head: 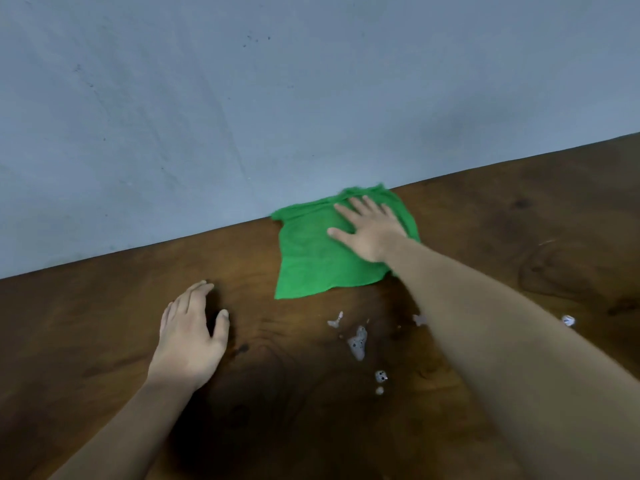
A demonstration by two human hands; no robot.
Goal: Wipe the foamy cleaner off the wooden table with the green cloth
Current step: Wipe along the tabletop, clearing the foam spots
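A green cloth [311, 258] lies spread flat on the dark wooden table [104, 323], its far edge against the wall. My right hand [367, 230] presses flat on the cloth's right half, fingers spread, pointing toward the wall. My left hand [190, 337] rests palm down on the bare wood to the left, fingers apart, holding nothing. White foamy cleaner [357, 342] sits in small blobs on the wood just nearer to me than the cloth, with smaller specks below it and one blob [568, 320] to the right of my right forearm.
A grey-blue wall [277, 98] runs along the table's far edge, slanting up to the right. The wood shows dark knots and a faint ring mark [554, 268] on the right.
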